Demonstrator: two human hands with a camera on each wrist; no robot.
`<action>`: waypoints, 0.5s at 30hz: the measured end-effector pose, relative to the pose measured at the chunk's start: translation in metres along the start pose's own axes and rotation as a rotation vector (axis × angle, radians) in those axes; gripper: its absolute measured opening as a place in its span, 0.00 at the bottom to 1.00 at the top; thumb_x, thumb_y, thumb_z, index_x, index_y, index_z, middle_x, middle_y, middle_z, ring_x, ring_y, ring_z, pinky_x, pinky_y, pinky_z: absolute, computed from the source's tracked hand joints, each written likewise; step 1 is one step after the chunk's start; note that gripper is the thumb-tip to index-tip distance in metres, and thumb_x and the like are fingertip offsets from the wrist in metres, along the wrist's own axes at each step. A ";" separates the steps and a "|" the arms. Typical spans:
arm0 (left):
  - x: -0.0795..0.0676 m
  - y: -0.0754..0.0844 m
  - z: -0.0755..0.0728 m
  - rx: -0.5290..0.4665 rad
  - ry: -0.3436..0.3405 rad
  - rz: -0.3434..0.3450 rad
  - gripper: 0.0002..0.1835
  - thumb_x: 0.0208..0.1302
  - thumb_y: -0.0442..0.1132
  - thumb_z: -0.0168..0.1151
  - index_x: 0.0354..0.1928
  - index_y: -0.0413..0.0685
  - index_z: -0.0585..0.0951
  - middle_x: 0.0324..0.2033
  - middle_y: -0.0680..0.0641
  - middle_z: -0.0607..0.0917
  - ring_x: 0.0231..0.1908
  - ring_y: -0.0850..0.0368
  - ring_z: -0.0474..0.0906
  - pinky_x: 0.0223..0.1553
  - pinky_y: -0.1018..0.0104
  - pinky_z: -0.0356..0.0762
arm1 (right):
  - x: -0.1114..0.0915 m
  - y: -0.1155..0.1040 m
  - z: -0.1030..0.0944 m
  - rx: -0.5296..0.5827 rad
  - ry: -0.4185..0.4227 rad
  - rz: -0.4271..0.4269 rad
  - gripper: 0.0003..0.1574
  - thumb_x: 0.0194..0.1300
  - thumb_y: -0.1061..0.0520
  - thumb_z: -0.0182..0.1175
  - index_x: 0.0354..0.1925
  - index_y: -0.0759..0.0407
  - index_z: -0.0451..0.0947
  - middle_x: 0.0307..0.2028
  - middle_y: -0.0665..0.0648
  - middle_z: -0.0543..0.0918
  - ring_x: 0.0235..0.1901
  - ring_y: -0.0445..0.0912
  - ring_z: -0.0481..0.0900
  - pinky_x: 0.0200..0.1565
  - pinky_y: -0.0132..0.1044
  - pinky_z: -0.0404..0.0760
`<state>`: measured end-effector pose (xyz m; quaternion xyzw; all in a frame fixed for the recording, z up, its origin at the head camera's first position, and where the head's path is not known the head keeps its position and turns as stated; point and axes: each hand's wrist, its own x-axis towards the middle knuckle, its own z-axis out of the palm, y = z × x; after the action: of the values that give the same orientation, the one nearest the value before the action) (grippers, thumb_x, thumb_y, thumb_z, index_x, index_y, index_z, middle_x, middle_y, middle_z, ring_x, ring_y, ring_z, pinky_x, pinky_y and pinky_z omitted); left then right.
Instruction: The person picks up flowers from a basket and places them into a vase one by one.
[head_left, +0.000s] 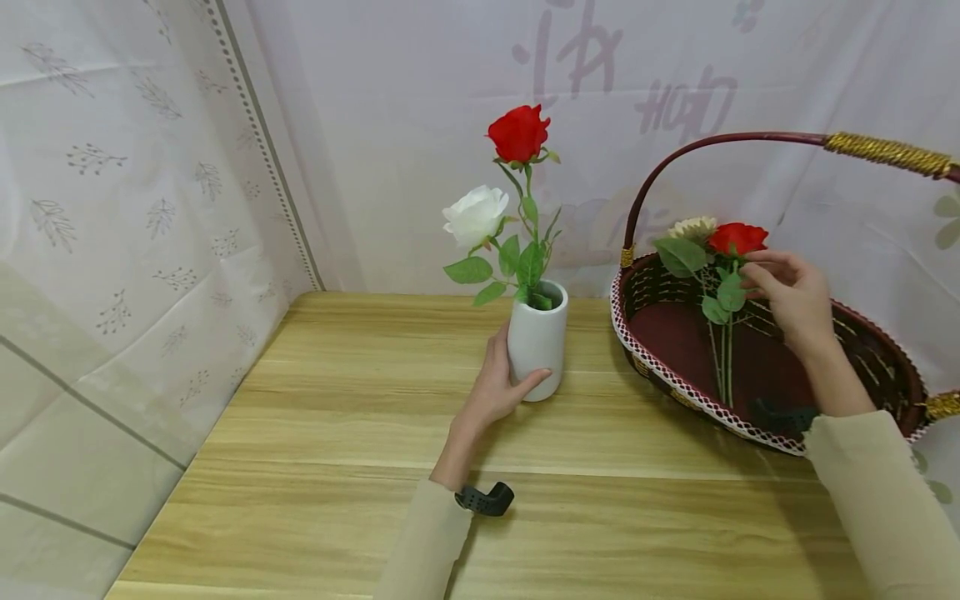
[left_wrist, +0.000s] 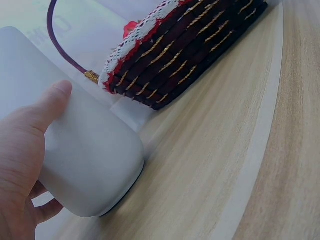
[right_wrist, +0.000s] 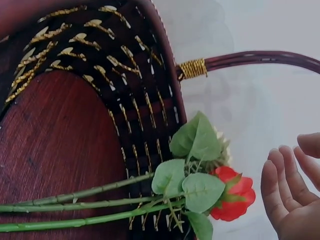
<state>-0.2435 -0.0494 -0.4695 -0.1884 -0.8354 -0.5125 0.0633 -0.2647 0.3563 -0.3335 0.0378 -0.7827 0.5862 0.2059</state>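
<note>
Two hands: both over the table point(head_left: 315, 467).
Left hand point(head_left: 497, 385): curled round the white vase point(head_left: 537, 340), which stands toward the table's far edge.
Vase: one white rose point(head_left: 475, 214), one red rose point(head_left: 519, 132).
Right hand point(head_left: 791, 293): fingers loose, holding nothing, beside a red rose bloom point(head_left: 738, 238).
Basket point(head_left: 885, 367): far right corner, stems lying inside.

Wooden table point(head_left: 315, 467), leaf-print curtain point(head_left: 135, 192), tiled wall point(head_left: 60, 467)

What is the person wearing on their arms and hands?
Both arms are in long, loose cream-beige sleeves that end at the wrists. The left hand and right hand are bare: no gloves or rings visible. A small black strap-mounted device sits at the left wrist, another by the right.
</note>
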 end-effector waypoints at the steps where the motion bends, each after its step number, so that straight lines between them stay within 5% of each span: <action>1: 0.000 0.000 0.000 0.001 -0.001 0.001 0.56 0.64 0.55 0.70 0.80 0.51 0.44 0.71 0.38 0.60 0.65 0.46 0.65 0.65 0.47 0.66 | 0.000 0.001 -0.001 -0.014 0.013 0.008 0.11 0.71 0.56 0.63 0.51 0.54 0.81 0.37 0.42 0.85 0.32 0.35 0.83 0.34 0.23 0.80; 15: 0.000 -0.001 0.000 0.006 0.002 -0.005 0.55 0.64 0.55 0.70 0.80 0.51 0.44 0.72 0.39 0.59 0.66 0.47 0.64 0.67 0.49 0.64 | 0.004 0.017 -0.009 -0.052 0.151 0.074 0.07 0.70 0.63 0.60 0.45 0.56 0.80 0.29 0.38 0.83 0.24 0.30 0.81 0.30 0.21 0.79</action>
<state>-0.2439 -0.0493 -0.4703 -0.1856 -0.8372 -0.5105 0.0634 -0.2707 0.3710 -0.3452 -0.0408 -0.7808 0.5739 0.2438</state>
